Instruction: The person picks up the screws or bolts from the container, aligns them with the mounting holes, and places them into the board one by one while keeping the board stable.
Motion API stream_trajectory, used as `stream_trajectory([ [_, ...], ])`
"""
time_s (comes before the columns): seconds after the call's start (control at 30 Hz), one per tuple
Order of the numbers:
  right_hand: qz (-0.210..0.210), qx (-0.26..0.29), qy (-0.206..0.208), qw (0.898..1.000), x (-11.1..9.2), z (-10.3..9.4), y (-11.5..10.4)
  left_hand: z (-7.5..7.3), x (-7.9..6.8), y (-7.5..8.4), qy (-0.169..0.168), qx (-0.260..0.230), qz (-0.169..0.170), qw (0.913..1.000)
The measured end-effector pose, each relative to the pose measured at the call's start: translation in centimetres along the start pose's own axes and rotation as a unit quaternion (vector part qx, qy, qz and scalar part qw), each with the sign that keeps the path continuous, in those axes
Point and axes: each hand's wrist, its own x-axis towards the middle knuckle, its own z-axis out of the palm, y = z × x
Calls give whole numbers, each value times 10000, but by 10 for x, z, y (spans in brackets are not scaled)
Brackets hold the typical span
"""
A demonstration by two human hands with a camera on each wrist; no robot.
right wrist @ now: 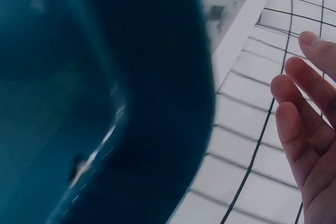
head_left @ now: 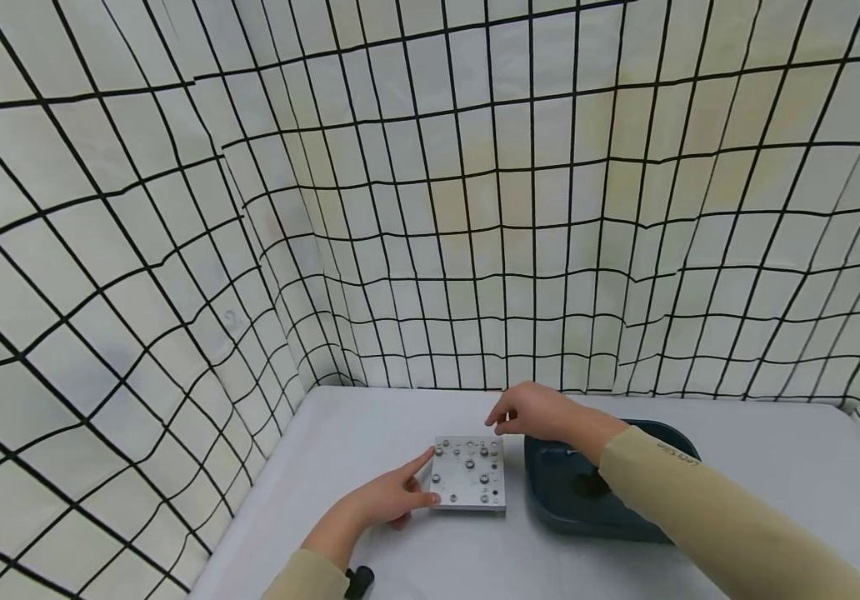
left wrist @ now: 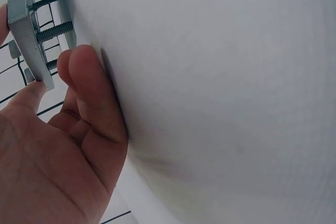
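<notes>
A square metal plate (head_left: 467, 483) with several bolts and holes on top lies on the white table. Its bolts' threaded shanks (left wrist: 55, 31) show below the plate in the left wrist view. My left hand (head_left: 388, 498) is at the plate's left side; the extended index finger and thumb touch its edge, while other fingers curl in beneath. Beyond the plate's far right corner hovers my right hand (head_left: 538, 412), its fingers loosely bent. In the right wrist view no object shows in that hand (right wrist: 310, 114).
A dark teal tray (head_left: 572, 527) stands right of the plate, under my right forearm, with a small metal piece (head_left: 571, 452) and a dark item (head_left: 591, 485) inside. A black cylindrical object (head_left: 360, 581) is by my left sleeve. White walls with black grid lines enclose the table.
</notes>
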Motion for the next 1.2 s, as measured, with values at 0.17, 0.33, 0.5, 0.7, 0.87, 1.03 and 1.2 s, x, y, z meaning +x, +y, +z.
stream_trajectory([
  [0.17, -61, -165, -43, 9998, -25, 0, 26, 1, 0, -1, 16, 8, 13, 10000],
  [0.33, -173, -211, -67, 9996, -49, -3, 52, 0, -2, 0, 8, 13, 11, 10000],
  [0.5, -198, -188, -96, 9996, -69, -7, 73, 1, -2, 1, 16, 49, 18, 10000],
  [0.7, -188, -244, -118, 9995, -78, -8, 86, 0, -3, 1, 30, 10, 11, 10000],
  [0.87, -159, -283, -163, 9993, -79, -4, 90, 0, -4, 1, 4, -35, -1, 10000],
  [1.03, -152, -326, -338, 9988, -77, 2, 92, 0, -4, -1, -1, -95, -9, 10000],
  [1.2, -290, -594, -460, 9967, -75, 5, 93, 0, -2, -1, 32, -59, -23, 10000],
])
